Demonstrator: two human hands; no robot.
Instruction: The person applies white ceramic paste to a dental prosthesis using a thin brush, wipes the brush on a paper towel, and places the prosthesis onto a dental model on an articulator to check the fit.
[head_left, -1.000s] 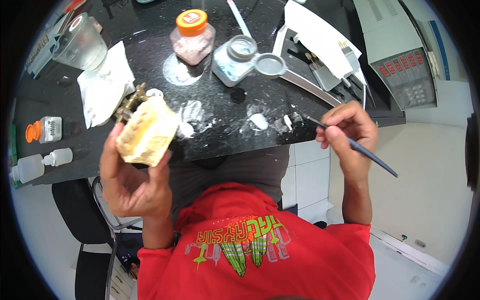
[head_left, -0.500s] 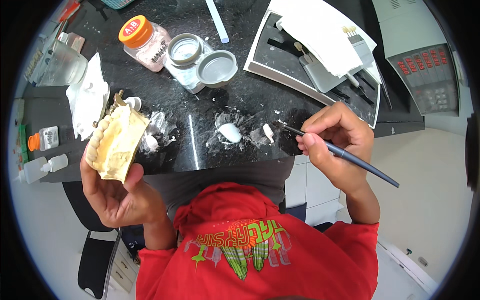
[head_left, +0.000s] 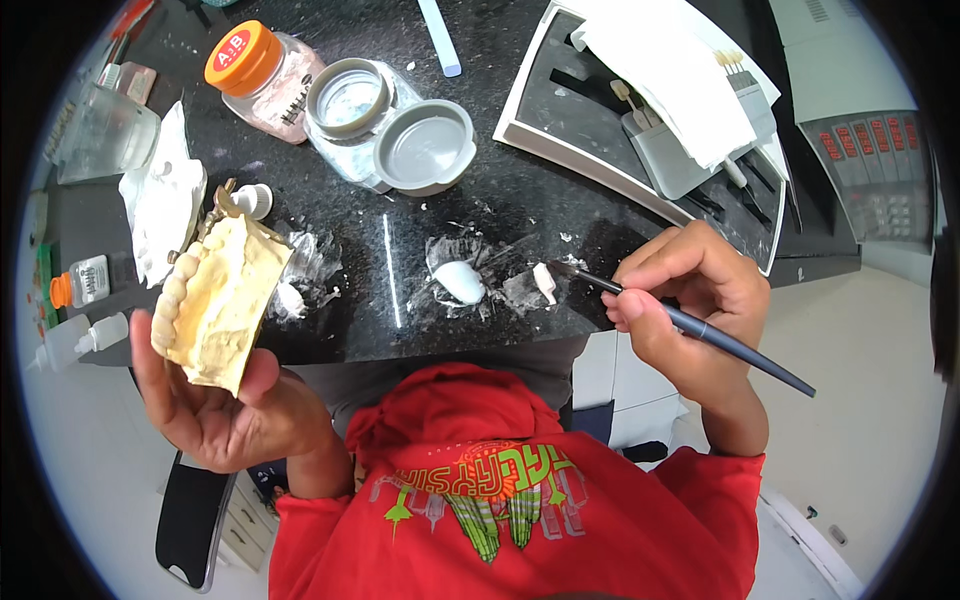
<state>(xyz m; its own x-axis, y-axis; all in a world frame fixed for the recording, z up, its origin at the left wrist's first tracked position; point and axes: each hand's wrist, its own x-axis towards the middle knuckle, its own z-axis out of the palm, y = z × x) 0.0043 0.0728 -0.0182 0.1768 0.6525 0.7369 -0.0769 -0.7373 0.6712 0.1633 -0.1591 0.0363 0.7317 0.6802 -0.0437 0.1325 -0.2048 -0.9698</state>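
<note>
My left hand (head_left: 225,415) holds up a yellow dental model (head_left: 225,305) with a row of pale teeth along its left side and metal parts at its far end. Thumb and fingers grip its near end. In my right hand (head_left: 695,300) is a thin brush (head_left: 715,335) with a blue-grey handle, pinched between thumb and fingers. Its dark tip points left, close beside a small pinkish-white paste pile (head_left: 545,284) on the black worktop (head_left: 365,215). A larger bluish-white paste mound (head_left: 459,282) lies left of that. Another white paste smear (head_left: 290,300) sits beside the model.
Behind the paste stand an open jar (head_left: 350,110) with its grey lid (head_left: 425,145) flipped aside and an orange-capped jar (head_left: 265,75). A white-edged tray (head_left: 590,175) with a grey holder and tissue is at back right. Crumpled tissue (head_left: 165,205) lies at left.
The view has shifted slightly. My left hand has lowered a little with the dental model. The brush tip stays near the pinkish-white paste, slightly closer to it.
</note>
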